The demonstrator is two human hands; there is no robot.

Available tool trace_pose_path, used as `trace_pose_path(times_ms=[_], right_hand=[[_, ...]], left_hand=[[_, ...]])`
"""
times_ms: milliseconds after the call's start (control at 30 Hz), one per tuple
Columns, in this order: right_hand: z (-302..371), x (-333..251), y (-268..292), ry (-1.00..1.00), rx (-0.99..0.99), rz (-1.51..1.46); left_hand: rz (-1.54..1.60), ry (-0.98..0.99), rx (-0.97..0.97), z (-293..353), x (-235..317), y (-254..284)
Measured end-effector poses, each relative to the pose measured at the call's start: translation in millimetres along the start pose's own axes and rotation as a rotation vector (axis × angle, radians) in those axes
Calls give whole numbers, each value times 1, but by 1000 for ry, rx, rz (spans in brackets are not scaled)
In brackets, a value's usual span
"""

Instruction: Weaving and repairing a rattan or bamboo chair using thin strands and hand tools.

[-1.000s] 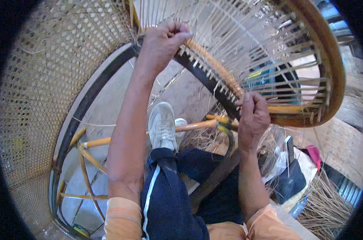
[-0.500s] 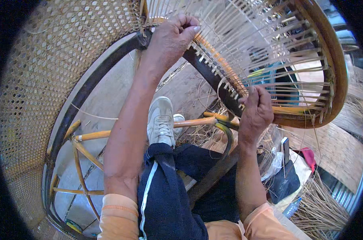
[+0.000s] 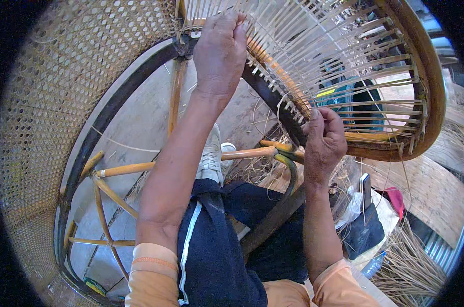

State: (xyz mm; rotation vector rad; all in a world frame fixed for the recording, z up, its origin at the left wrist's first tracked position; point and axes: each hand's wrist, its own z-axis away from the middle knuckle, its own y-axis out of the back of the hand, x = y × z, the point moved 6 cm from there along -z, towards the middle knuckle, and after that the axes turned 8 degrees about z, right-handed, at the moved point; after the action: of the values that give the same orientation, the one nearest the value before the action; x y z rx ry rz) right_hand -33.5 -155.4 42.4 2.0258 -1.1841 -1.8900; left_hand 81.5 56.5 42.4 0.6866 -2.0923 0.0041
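Note:
Pale cane strands point(image 3: 365, 64) fan across a curved rattan frame point(image 3: 436, 102) at the upper right. My left hand point(image 3: 219, 56) is at the top, over the inner rail. Its thumb and fingers are closed in a pinch on a thin cane strand, mostly hidden by the fingers. Lower along the same rail, my right hand point(image 3: 325, 143) pinches a strand between thumb and forefinger, beside the wrapped lower end of the rail. A dark curved band point(image 3: 270, 92) with short light wraps runs between both hands. Finished open-weave cane point(image 3: 88, 77) covers the left side.
Rattan legs and braces point(image 3: 127, 169) cross below, near my shoes point(image 3: 211, 153). On the right lie a phone-like device point(image 3: 365, 189), a dark pouch point(image 3: 363, 233), a red cloth item point(image 3: 394, 199) and a bundle of cane point(image 3: 411, 266). A dark green bucket point(image 3: 367, 105) stands behind the strands.
My left hand has moved slightly up and left, turning so its back shows more. My right hand has stayed nearly in place, still pinching at the rail.

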Motion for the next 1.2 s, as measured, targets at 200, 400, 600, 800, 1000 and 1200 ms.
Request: trace_pose_path(times_ms=[200, 400, 600, 800, 1000, 1200], right_hand=[[0, -3, 1, 15, 16, 3], [-4, -7, -3, 31, 46, -7], [-12, -15, -14, 16, 32, 46], [-7, -10, -11, -5, -45, 49], [20, -17, 8, -9, -161, 147], [60, -63, 5, 575, -193, 149]], left_hand=[[215, 231, -137, -13, -27, -9], [397, 330, -298, -16, -43, -8], [272, 315, -186, -18, -31, -8], [371, 572, 8, -12, -23, -11], [743, 810, 115, -24, -24, -22], [348, 305, 228, -17, 0, 4]])
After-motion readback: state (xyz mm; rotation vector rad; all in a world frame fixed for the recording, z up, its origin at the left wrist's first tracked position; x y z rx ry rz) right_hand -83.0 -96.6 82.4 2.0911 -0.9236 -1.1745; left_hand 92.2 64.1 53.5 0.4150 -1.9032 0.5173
